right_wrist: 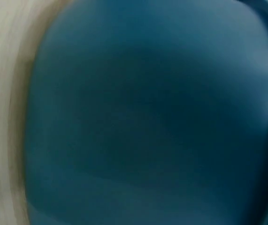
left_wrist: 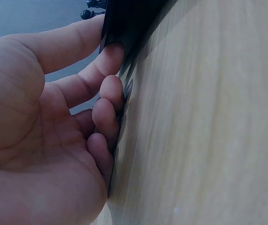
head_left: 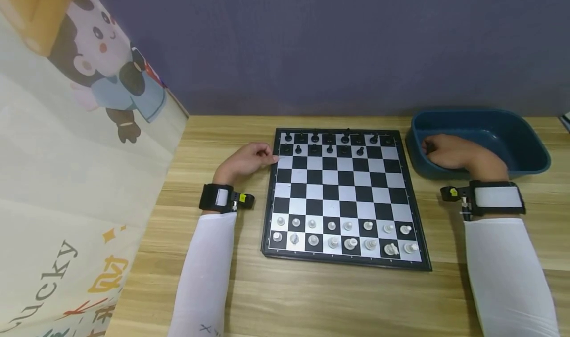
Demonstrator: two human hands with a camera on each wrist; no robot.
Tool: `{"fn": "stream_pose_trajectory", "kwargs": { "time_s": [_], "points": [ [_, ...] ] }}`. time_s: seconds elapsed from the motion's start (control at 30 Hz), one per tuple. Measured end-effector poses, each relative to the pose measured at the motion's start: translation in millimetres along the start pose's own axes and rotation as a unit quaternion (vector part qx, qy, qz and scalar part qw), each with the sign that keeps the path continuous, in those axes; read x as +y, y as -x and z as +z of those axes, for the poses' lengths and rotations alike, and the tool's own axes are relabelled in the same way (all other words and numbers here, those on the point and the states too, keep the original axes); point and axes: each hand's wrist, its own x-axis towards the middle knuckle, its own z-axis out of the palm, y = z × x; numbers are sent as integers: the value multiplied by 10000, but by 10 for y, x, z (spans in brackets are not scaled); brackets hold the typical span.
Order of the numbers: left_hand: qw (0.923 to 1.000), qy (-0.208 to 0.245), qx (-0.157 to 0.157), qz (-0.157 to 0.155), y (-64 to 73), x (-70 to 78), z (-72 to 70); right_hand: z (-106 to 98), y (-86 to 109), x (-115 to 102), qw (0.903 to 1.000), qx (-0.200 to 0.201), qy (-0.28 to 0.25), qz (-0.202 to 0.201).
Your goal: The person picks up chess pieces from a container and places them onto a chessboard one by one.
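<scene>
My left hand (head_left: 247, 160) is at the far part of the left edge of a magnetic-looking chessboard (head_left: 330, 177). In the left wrist view the thumb and index finger (left_wrist: 111, 58) pinch the board's black edge, and the other fingers curl close to the wooden table. White chess pieces (head_left: 351, 244) stand in two rows on the near side. Black chess pieces (head_left: 360, 152) occupy the far rows, with bare squares at the right of the front one. My right hand (head_left: 454, 151) reaches over the near-left rim of a blue bin (head_left: 498, 129), its fingertips hidden; I cannot tell what they hold.
The bin's outer wall (right_wrist: 148, 117) fills most of the right wrist view. A wooden table (head_left: 338, 297) carries both board and bin. Behind it rises a dark grey-purple partition (head_left: 311, 50); a light printed sheet (head_left: 67, 168) lies along the left side.
</scene>
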Motion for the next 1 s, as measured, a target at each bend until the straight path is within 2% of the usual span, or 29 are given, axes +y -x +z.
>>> {"fn": "stream_pose_trajectory", "kwargs": {
  "time_s": [0.2, 0.83, 0.93, 1.0],
  "points": [
    [10000, -36, -9, 6, -2, 5, -4, -17, 6, 29, 9999, 118, 67, 55],
    [9999, -88, 31, 71, 4, 3, -4, -141, 88, 28, 9970, 426, -507, 391],
    [9999, -88, 29, 61, 7, 10, -4, -158, 123, 6, 9953, 609, -591, 464],
    [9999, -96, 24, 57, 7, 13, -6, -175, 149, -21, 9932, 877, -608, 455]
  ]
}}
